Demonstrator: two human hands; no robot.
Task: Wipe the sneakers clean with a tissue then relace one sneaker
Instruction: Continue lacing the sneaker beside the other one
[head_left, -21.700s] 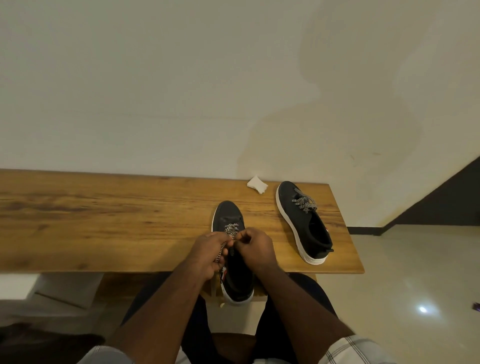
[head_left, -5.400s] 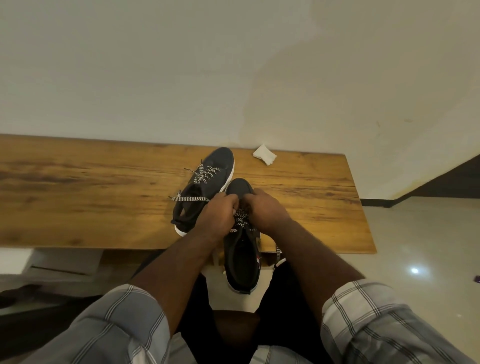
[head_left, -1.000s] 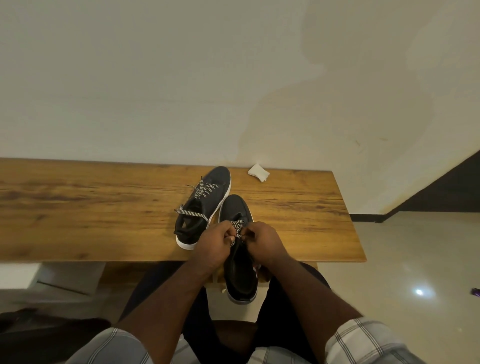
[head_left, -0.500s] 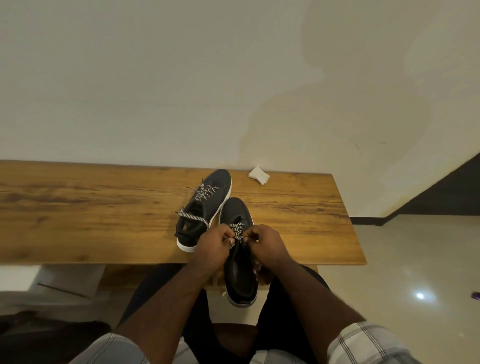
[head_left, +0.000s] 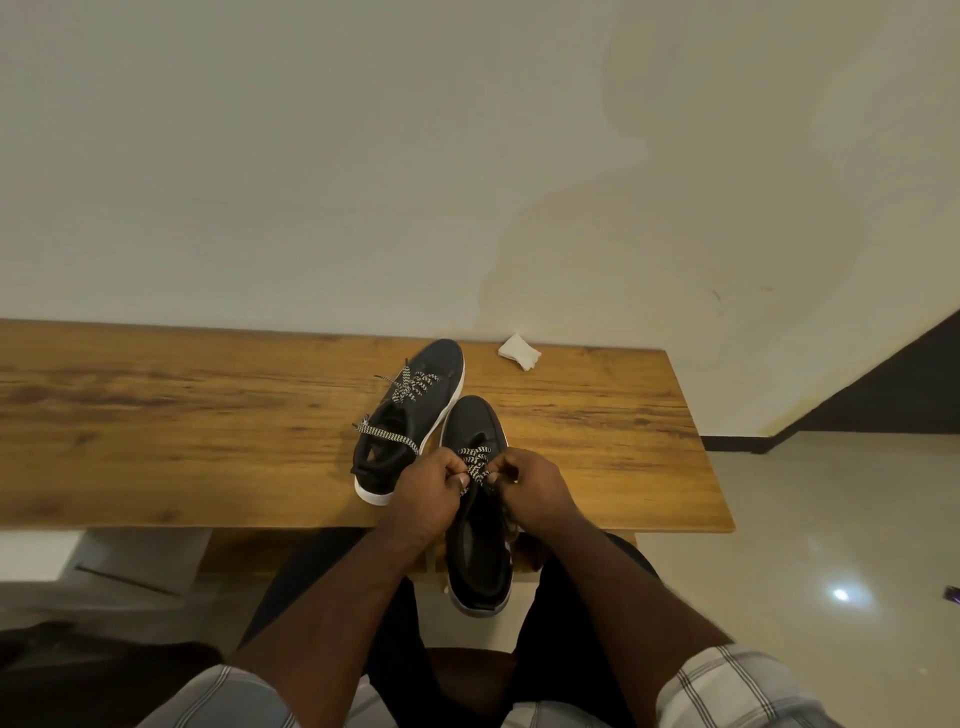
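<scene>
Two dark sneakers with white soles are on the wooden table (head_left: 208, 426). The nearer sneaker (head_left: 478, 545) points away from me and its heel hangs over the table's front edge. My left hand (head_left: 428, 496) and my right hand (head_left: 535, 491) sit on either side of its tongue, each pinching the black-and-white checked lace (head_left: 475, 462). The other sneaker (head_left: 410, 415) lies just left of it, laced, with loose lace ends trailing left. A crumpled white tissue (head_left: 519, 352) rests at the table's back edge near the wall.
The pale wall stands right behind the table. The table's right end (head_left: 696, 441) drops to a glossy tiled floor (head_left: 831, 545). My knees are below the front edge under the sneaker's heel.
Over the last second my hands stay at the nearer sneaker's lace with small finger movements. Much earlier the other sneaker lay to the right; it now lies on the left.
</scene>
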